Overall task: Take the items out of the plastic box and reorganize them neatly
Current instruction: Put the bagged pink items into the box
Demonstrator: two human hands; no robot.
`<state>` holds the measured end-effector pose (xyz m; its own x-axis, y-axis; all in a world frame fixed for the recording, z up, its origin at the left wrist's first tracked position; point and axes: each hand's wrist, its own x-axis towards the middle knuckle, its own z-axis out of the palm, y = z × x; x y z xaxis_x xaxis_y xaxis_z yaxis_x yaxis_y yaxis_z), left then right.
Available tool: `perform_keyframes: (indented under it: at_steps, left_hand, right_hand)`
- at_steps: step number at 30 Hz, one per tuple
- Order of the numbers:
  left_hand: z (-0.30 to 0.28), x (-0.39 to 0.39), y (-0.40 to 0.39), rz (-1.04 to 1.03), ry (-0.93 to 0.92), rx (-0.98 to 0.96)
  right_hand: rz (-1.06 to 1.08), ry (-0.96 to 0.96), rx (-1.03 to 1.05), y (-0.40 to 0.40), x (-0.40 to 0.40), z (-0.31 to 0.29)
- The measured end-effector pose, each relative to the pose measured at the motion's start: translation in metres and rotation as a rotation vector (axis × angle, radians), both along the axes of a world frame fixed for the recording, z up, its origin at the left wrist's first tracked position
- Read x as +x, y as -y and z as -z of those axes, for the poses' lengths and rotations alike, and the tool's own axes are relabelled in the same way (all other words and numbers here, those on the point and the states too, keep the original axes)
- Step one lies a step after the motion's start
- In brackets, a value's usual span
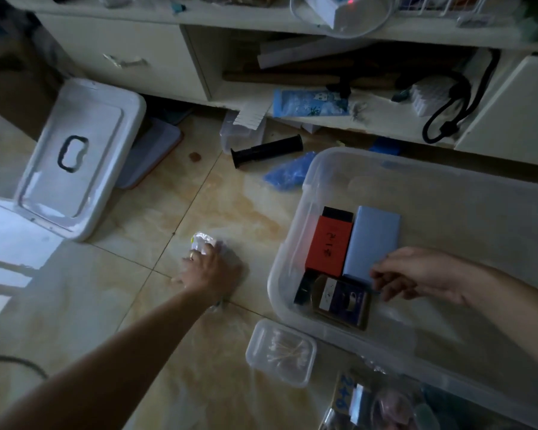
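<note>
A clear plastic box (295, 231) stands on the tiled floor at the right. Inside lie a red box (328, 246), a pale blue box (371, 240), a black item (337, 212) behind the red one, and a dark packet (342, 301) near the front wall. My right hand (416, 276) reaches into the box with fingers loosely curled over the blue box's near end; whether it grips anything is unclear. My left hand (208, 270) rests fingers spread on a clear plastic packet (202, 240) on the floor, left of the box.
The box's white lid (75, 156) leans at the left. A small clear case of cotton swabs (280, 352) sits before the box. A black handle grip (267, 150), blue plastic bag (289, 175) and cluttered white shelf unit (292, 100) lie beyond. Bagged items (382, 405) lie bottom right.
</note>
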<state>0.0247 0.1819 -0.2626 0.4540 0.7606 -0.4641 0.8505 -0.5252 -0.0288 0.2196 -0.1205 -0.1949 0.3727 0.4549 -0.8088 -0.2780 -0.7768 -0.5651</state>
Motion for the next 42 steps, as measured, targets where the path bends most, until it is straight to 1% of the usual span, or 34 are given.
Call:
perform_keyframes:
  at_steps: [1, 3, 5, 7, 8, 11, 12, 14, 15, 17, 18, 19, 21, 22, 24, 25, 27, 30, 33, 36, 38, 39, 40, 41, 42]
  left_hand:
    - [0.015, -0.008, 0.003, -0.043, -0.005, -0.026]
    - [0.03, -0.018, 0.005, -0.138, 0.048, -0.064]
    - [0.029, -0.024, 0.008, -0.133, 0.134, -0.068]
    - [0.025, -0.025, 0.007, -0.059, 0.302, -0.032]
    - [0.022, -0.022, 0.005, -0.092, 0.389, -0.016]
    - [-0.01, 0.003, 0.005, -0.349, 0.606, 0.068]
    - [-0.027, 0.016, 0.007, -0.38, 0.681, 0.099]
    - [-0.074, 0.043, 0.021, -0.35, 0.856, 0.147]
    - [-0.096, 0.055, 0.03, -0.31, 0.962, 0.152]
    - [-0.14, 0.072, 0.058, -0.152, 1.129, 0.11]
    - [-0.159, 0.077, 0.077, -0.046, 1.163, 0.084]
    - [-0.172, 0.08, 0.097, 0.076, 1.164, 0.064]
    - [-0.176, 0.082, 0.136, 0.316, 1.069, 0.038]
    - [-0.168, 0.083, 0.15, 0.407, 0.986, 0.026]
    - [-0.143, 0.087, 0.164, 0.538, 0.799, -0.026]
    - [-0.13, 0.089, 0.167, 0.546, 0.714, -0.111]
    - [-0.111, 0.089, 0.168, 0.505, 0.552, -0.279]
    - [-0.098, 0.085, 0.168, 0.559, 0.364, -0.291]
    - [-0.091, 0.08, 0.165, 0.554, 0.282, -0.336]
    - [-0.085, 0.077, 0.161, 0.554, 0.243, -0.341]
    - [-0.081, 0.077, 0.158, 0.581, 0.191, -0.363]
    - [-0.08, 0.078, 0.157, 0.592, 0.156, -0.383]
    - [-0.079, 0.078, 0.156, 0.598, 0.126, -0.397]
    - [-0.077, 0.079, 0.156, 0.596, 0.102, -0.402]
    - [-0.075, 0.08, 0.156, 0.589, 0.081, -0.4]
  right_hand:
    - [0.005, -0.004, 0.001, 0.0, -0.003, 0.001]
    - [0.02, -0.019, 0.006, -0.001, -0.006, 0.003]
    - [0.034, -0.018, 0.001, -0.001, -0.007, 0.004]
    - [0.049, -0.008, -0.009, -0.001, -0.006, 0.003]
    - [0.046, -0.001, -0.011, -0.001, -0.006, 0.001]
    - [0.037, 0.049, 0.015, -0.005, -0.005, -0.014]
    - [0.035, 0.09, 0.042, -0.006, -0.005, -0.02]
    - [0.055, 0.221, 0.139, -0.013, -0.008, -0.039]
    - [0.086, 0.288, 0.22, -0.019, -0.01, -0.049]
    - [0.171, 0.366, 0.432, -0.03, -0.016, -0.073]
    - [0.204, 0.368, 0.53, -0.036, -0.02, -0.084]
    - [0.225, 0.347, 0.61, -0.041, -0.023, -0.095]
    - [0.231, 0.301, 0.685, -0.049, -0.027, -0.103]
    - [0.212, 0.307, 0.663, -0.051, -0.028, -0.101]
    - [0.197, 0.361, 0.495, -0.051, -0.025, -0.08]
    - [0.218, 0.381, 0.384, -0.05, -0.023, -0.066]
    - [0.258, 0.343, 0.228, -0.047, -0.019, -0.034]
    - [0.251, 0.338, 0.152, -0.05, -0.017, 0.003]
    - [0.167, 0.419, 0.078, -0.061, -0.017, 0.017]
    - [0.08, 0.556, -0.005, -0.071, -0.015, 0.026]
    - [0.124, 0.665, -0.014, -0.071, -0.02, 0.028]
    - [0.161, 0.738, 0.028, -0.07, -0.024, 0.029]
    - [0.153, 0.817, 0.091, -0.068, -0.028, 0.029]
    - [0.091, 0.883, 0.159, -0.066, -0.031, 0.03]
    - [-0.017, 0.918, 0.209, -0.065, -0.033, 0.031]
